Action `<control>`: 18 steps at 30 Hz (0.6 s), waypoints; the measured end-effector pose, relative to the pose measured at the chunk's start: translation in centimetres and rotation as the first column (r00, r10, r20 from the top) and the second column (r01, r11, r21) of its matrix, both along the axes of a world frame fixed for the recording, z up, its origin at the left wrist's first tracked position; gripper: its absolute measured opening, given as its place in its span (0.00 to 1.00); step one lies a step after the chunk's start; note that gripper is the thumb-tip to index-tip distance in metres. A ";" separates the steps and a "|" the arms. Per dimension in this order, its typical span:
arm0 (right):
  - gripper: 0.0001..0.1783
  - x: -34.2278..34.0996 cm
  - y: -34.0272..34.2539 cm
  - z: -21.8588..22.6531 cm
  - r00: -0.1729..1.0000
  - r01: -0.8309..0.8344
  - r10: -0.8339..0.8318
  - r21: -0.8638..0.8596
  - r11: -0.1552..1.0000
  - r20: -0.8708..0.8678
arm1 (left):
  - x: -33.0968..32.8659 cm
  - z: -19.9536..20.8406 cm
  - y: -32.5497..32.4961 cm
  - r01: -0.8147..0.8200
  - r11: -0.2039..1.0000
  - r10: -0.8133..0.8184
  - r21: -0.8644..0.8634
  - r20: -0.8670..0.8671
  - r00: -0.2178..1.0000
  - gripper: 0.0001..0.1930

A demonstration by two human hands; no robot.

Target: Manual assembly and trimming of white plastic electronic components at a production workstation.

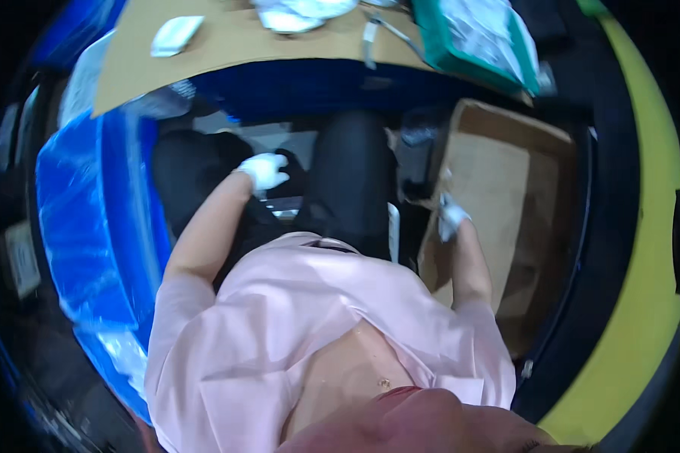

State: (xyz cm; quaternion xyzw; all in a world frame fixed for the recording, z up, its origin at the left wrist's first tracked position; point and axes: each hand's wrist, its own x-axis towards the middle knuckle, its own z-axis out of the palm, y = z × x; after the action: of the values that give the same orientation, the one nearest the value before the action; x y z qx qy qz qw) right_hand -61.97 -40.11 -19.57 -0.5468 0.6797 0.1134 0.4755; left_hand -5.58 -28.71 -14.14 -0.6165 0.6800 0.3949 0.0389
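Observation:
My left hand [264, 172], in a white glove, hovers by my left thigh between my legs. Its fingers are loosely bent and apart, and nothing shows in them. At my right side, my white-gloved right hand [452, 217] is closed over the left wall of a cardboard box [491, 177], low beside my right leg. The fingers on the wall's outer side are partly hidden. Only bare brown cardboard shows inside the box.
Ahead is a cardboard-covered table [242, 41] with a white piece [177, 35], white bundles [298, 15], a tweezer-like tool [393, 34] and a green bin [468, 57] of white material. A blue plastic-lined container [83, 219] stands left. A yellow strip [646, 226] curves along the right.

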 end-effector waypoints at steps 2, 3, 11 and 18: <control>0.21 7.5 -0.3 4.5 0.939 0.340 -0.329 0.120 0.933 -0.100 | 1.5 0.1 2.0 -0.055 0.998 0.054 0.029 0.041 0.998 0.22; 0.19 7.5 -0.4 4.9 0.919 0.381 -0.372 0.058 0.923 -0.128 | 1.6 0.1 1.7 -0.047 0.997 0.045 0.059 0.028 0.999 0.22; 0.22 5.0 3.2 5.3 0.971 -0.161 0.079 -0.374 0.913 -0.224 | -0.2 3.4 0.9 -0.022 1.000 0.022 0.003 0.045 0.999 0.21; 0.16 2.9 0.7 3.4 0.861 -0.484 0.355 -0.376 0.790 -0.363 | -0.7 3.8 1.8 -0.017 0.998 0.024 -0.057 0.114 0.993 0.19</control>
State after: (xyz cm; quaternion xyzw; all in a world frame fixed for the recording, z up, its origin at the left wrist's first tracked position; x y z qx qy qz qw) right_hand -59.06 -39.44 -16.15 -0.7597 0.6058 0.1292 0.1980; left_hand -6.30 -26.91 -10.30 -0.6460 0.6810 0.3401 0.0567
